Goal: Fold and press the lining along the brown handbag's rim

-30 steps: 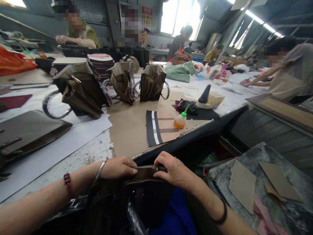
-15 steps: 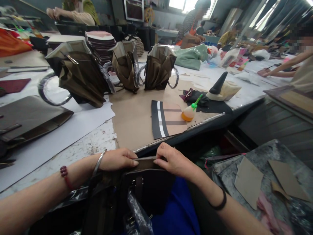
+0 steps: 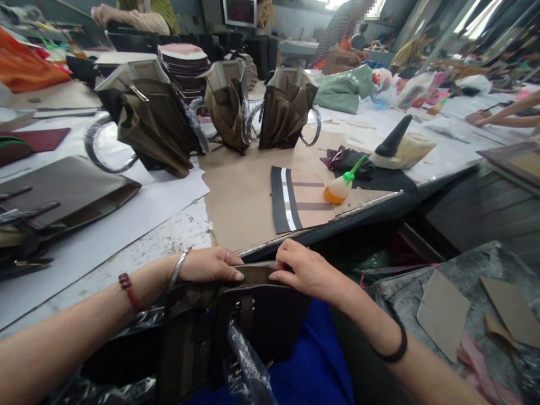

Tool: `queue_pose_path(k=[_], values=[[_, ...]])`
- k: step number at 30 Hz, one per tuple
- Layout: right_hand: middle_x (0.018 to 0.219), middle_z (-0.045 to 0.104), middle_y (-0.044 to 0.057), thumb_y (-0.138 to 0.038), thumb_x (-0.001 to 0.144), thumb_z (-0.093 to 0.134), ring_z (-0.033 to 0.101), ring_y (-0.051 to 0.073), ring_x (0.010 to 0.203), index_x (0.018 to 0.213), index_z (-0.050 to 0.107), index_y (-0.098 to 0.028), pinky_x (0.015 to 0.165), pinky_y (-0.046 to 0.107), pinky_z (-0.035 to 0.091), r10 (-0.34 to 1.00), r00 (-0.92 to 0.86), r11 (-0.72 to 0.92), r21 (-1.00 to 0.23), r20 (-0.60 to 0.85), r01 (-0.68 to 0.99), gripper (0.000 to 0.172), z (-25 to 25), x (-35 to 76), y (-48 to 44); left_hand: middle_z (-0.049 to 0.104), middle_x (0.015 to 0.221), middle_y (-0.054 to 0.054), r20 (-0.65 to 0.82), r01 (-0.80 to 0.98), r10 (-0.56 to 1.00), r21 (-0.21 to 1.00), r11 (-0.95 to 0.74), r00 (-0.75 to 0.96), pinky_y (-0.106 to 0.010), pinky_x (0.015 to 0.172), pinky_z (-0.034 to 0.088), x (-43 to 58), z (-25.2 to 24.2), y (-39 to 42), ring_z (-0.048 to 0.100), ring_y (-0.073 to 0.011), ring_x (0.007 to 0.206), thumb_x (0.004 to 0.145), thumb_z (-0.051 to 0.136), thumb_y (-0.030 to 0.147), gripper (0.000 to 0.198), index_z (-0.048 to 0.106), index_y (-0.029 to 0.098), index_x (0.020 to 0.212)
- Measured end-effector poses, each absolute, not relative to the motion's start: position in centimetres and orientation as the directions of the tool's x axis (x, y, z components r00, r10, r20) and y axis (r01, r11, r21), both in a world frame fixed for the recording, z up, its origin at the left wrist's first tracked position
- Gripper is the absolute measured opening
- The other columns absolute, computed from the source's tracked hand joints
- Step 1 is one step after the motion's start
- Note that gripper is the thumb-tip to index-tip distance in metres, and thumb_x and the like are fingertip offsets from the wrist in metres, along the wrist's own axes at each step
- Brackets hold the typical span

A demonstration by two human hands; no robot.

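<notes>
A dark brown handbag (image 3: 261, 320) lies across my lap, its upper edge turned toward the table. My left hand (image 3: 213, 264) pinches that edge between thumb and fingers. A short way to the right, my right hand (image 3: 301, 270) pinches the same edge, fingers curled over it. Between the two thumbs shows a strip of brown lining. A handle wrapped in clear plastic (image 3: 248, 360) hangs down the bag's near face. Both hands hide parts of the rim. On the table ahead lies a curved panel (image 3: 301, 199) with a black and white band.
A glue bottle (image 3: 337, 190) with a green nozzle stands by the table edge. Several brown bags (image 3: 291, 107) stand at the back, and a flat bag (image 3: 71, 191) lies left. At the right, a grey surface holds board pieces (image 3: 445, 312). Other people work beyond the table.
The view has shifted, so the table things sit a little further right and higher. Both hands keep their pinch on the bag's edge, with little change in their spacing.
</notes>
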State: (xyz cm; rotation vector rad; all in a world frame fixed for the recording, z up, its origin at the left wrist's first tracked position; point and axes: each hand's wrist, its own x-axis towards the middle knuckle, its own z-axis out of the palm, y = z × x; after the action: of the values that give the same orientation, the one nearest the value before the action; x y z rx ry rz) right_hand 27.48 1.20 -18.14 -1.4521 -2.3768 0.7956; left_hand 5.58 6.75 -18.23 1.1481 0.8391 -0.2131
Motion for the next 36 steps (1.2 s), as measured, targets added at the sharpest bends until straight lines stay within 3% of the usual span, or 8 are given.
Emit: queue_pose_path(k=[8,16,23,29,36], values=[[0.082,0.045,0.001,-0.027,0.078,0.058,0.046,0.011,0.074,0.068,0.052,-0.016,0.067,0.022,0.037,0.872,-0.474,0.343,-0.538,-0.121,0.77,0.017,-18.8,26.4,2.3,0.063,0.063,0.001,-0.67,0.524,0.198,0.702,0.483,0.715,-0.022,0.054,0.046,2.5,-17.6,7.1,0.056,-0.0113,0.052,0.067,0.065,0.03,0.027,0.062,0.015,0.089],[0.081,0.051,0.004,-0.031,0.074,0.063,0.044,0.017,0.08,0.071,0.056,-0.017,0.073,0.028,0.034,0.827,-0.563,0.538,-0.311,0.014,0.783,0.016,-18.4,25.4,2.9,0.065,0.068,-0.001,-0.67,0.484,0.271,0.708,0.514,0.691,-0.023,0.056,0.046,0.9,-17.8,6.8,0.057,-0.0127,0.056,0.073,0.059,0.034,0.025,0.061,0.015,0.089],[0.067,0.056,-0.001,-0.028,0.076,0.059,0.047,0.012,0.062,0.075,0.057,-0.019,0.056,0.022,0.029,0.805,-0.563,0.437,-0.454,-0.187,0.776,0.009,-17.8,24.4,3.4,0.062,0.068,0.0,-0.656,0.592,0.328,0.755,0.281,0.68,-0.021,0.054,0.041,1.3,-17.8,7.3,0.052,-0.0115,0.056,0.075,0.052,0.043,0.033,0.061,0.015,0.09],[0.073,0.056,-0.001,-0.022,0.08,0.054,0.048,0.01,0.065,0.074,0.057,-0.018,0.058,0.02,0.03,0.691,-0.69,0.479,-0.579,-0.216,0.66,0.008,-16.6,24.0,3.0,0.06,0.066,0.0,-0.64,0.656,0.429,0.743,0.132,0.638,-0.022,0.056,0.041,1.9,-18.0,7.4,0.05,-0.0131,0.057,0.071,0.049,0.044,0.037,0.063,0.013,0.087],[0.07,0.056,-0.002,-0.022,0.082,0.05,0.048,0.01,0.065,0.072,0.056,-0.017,0.06,0.021,0.031,0.679,-0.695,0.435,-0.632,-0.238,0.641,0.012,-16.2,24.1,2.6,0.059,0.067,-0.001,-0.604,0.651,0.45,0.756,0.062,0.658,-0.023,0.057,0.04,2.1,-18.4,7.2,0.05,-0.0136,0.059,0.073,0.046,0.042,0.037,0.063,0.013,0.087]])
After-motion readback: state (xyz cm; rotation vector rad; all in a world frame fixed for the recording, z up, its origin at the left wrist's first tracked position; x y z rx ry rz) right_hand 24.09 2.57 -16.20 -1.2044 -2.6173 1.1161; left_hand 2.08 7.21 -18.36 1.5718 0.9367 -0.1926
